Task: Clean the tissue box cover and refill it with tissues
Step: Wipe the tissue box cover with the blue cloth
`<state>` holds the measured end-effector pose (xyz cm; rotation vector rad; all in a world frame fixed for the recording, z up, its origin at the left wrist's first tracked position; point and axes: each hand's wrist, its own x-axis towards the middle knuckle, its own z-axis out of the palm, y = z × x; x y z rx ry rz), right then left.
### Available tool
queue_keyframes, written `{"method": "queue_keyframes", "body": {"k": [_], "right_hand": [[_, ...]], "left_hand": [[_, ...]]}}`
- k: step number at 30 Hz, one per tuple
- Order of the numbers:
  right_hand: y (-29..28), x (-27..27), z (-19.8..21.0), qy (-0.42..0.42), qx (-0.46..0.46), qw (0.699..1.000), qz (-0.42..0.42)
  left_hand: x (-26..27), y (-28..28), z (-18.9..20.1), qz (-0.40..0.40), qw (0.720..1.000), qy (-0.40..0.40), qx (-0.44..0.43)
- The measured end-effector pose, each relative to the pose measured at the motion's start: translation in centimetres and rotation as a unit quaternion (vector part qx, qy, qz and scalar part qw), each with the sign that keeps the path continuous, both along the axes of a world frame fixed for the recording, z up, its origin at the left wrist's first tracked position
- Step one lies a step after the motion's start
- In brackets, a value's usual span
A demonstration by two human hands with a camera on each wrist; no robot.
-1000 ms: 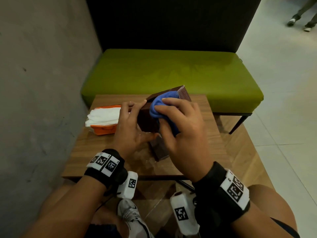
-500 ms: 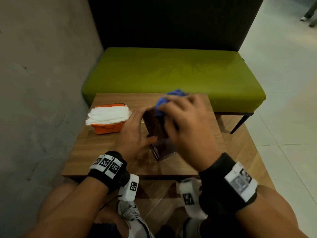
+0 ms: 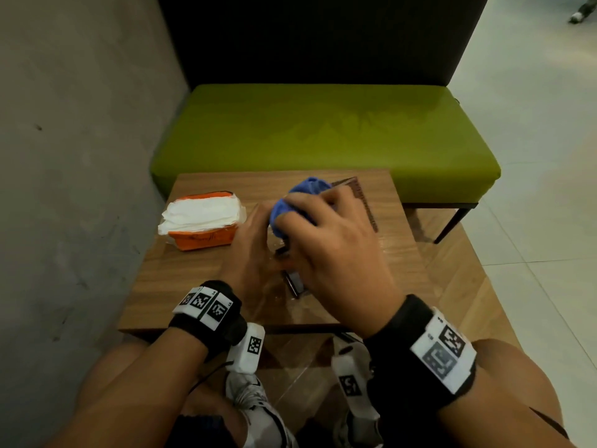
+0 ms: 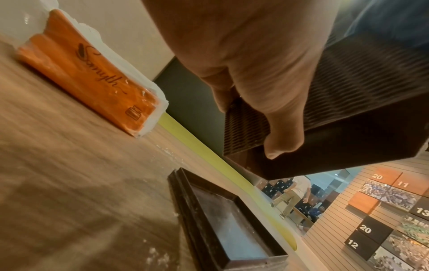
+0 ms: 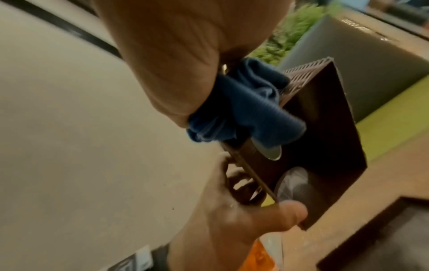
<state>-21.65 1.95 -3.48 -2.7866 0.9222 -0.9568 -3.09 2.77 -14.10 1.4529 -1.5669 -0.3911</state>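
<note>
The dark brown tissue box cover (image 3: pixel 359 196) is tilted above the wooden table (image 3: pixel 193 286). My left hand (image 3: pixel 255 240) grips its near left edge, thumb on the ribbed side (image 4: pixel 348 102). My right hand (image 3: pixel 316 218) clutches a bunched blue cloth (image 3: pixel 300 195) and presses it against the cover's upper part (image 5: pixel 325 137). In the right wrist view the cloth (image 5: pixel 250 110) sits at the cover's open edge. The cover's flat dark base tray (image 4: pixel 227 220) lies on the table under my hands, dusty inside. An orange pack of white tissues (image 3: pixel 202 218) lies on the table to the left.
A green bench (image 3: pixel 323 130) with a dark backrest stands just behind the table. A grey wall (image 3: pixel 80 156) runs close along the left. White crumbs of dust lie on the tabletop (image 4: pixel 162 256) near the tray. My knees and shoes are under the table's near edge.
My right hand has wiped the blue cloth from the cover's near face up to its far top edge. The left hand has kept its hold while the cover tilted.
</note>
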Motion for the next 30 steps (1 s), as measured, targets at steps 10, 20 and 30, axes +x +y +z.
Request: {"method": "queue_keyframes", "body": {"k": [10, 20, 30], "right_hand": [[-5.7, -4.6, 0.1, -0.208, 0.239, 0.948, -0.036], [-3.7, -3.2, -2.0, -0.343, 0.291, 0.891, -0.060], [-1.7, -1.2, -2.5, -0.209, 0.131, 0.969, -0.026]], "left_hand": [[1.2, 0.8, -0.5, -0.011, 0.999, 0.029, 0.026], [-0.4, 0.6, 2.2, 0.006, 0.999, 0.001, 0.039], [0.0, 0.3, 4.4, -0.008, 0.998, -0.054, 0.027]]}}
